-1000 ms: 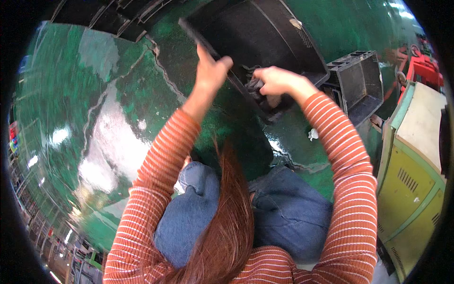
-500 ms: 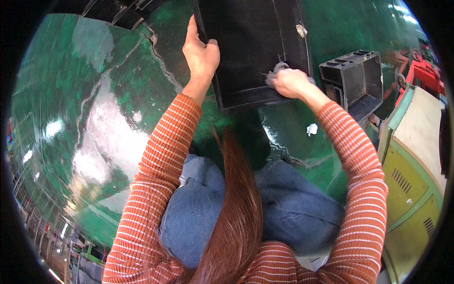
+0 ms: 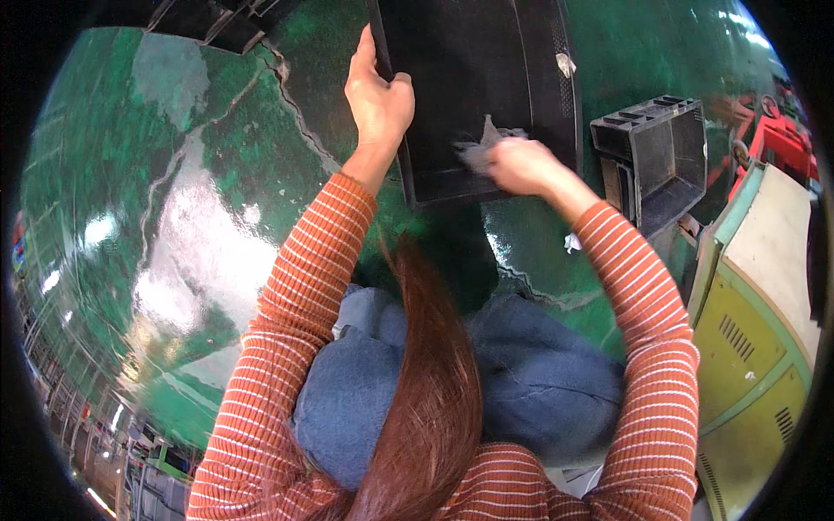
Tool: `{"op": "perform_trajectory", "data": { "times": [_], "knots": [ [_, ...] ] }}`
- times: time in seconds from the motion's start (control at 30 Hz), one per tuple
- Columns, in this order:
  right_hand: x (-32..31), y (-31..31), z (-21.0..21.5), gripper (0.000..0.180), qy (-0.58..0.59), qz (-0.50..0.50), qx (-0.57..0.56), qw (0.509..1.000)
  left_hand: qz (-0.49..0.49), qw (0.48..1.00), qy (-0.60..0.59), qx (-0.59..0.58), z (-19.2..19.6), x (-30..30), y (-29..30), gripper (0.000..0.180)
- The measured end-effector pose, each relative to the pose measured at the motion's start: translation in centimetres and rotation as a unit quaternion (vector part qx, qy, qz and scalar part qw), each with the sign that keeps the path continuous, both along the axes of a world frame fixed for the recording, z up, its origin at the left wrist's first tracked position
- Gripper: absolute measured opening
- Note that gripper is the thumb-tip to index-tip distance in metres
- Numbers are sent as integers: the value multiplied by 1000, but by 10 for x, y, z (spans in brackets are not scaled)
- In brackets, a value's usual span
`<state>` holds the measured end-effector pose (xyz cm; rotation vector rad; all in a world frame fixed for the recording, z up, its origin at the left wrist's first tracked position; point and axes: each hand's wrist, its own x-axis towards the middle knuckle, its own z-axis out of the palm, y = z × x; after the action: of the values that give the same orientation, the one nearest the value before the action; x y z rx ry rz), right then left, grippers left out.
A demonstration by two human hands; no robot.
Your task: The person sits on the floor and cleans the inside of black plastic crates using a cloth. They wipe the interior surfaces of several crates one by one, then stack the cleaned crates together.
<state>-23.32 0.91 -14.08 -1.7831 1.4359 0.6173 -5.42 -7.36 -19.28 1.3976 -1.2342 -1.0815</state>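
One black tray (image 3: pixel 486 87) lies flat on the green floor (image 3: pixel 174 217), far of the knees. The left hand (image 3: pixel 378 95) grips its left rim, fingers wrapped, steadying it; the right hand (image 3: pixel 521 165) presses one grey rag (image 3: pixel 482 148) inside, fingers closed on it. One black crate (image 3: pixel 656 156) stands right.

The left hand (image 3: pixel 379 97) grips the left edge of a large black tray (image 3: pixel 478 78) lying on the glossy green floor (image 3: pixel 174 217), while the right hand (image 3: pixel 521 165) presses a grey cloth (image 3: pixel 480 148) against the tray's inside. Just right of the tray stands a smaller black crate (image 3: pixel 656 156), tipped on its side, with a yellow-green cabinet (image 3: pixel 756 347) near it.
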Motion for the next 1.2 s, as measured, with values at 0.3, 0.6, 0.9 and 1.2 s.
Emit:
{"op": "perform_trajectory", "data": {
  "times": [0.3,0.6,0.9,1.2],
  "knots": [
    [1,-53,33,21,173,165,-9,971,-25,997,-64,24,6,3,-1,65],
    [-52,-25,37,7,107,269,-56,956,-33,992,-96,71,23,4,3,66],
    [-54,-6,-48,13,118,268,-138,946,-42,999,21,5,18,-7,3,67],
    [-18,-23,34,10,105,368,-83,920,-45,998,-38,26,8,25,-7,59]
  ]
}}
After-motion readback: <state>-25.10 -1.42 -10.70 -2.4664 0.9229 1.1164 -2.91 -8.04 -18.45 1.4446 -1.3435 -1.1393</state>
